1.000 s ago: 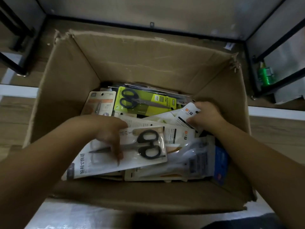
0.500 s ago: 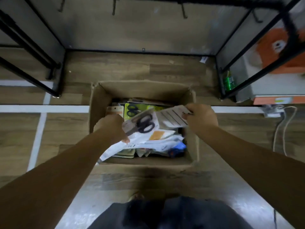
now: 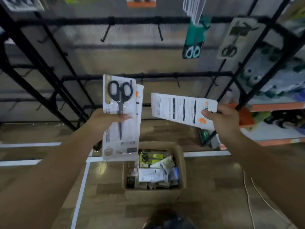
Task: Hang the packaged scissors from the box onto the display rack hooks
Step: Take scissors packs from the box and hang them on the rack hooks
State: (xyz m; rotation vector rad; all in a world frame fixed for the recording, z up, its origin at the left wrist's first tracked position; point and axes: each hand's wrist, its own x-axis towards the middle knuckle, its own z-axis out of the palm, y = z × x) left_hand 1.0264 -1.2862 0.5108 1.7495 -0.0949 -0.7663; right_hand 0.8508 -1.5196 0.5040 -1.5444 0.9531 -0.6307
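Black-handled scissors in their pack [image 3: 120, 113] stand upright, handles up, pinched by the left hand [image 3: 105, 120] just below an empty hook [image 3: 142, 79] of the rack, nearer it than the right hand [image 3: 224, 119], which grips a second pack [image 3: 179, 108] lying crosswise above the box [image 3: 180, 156].

Black-handled scissors [image 3: 120, 96], white card; hanging pack [image 3: 194, 38] probably teal.
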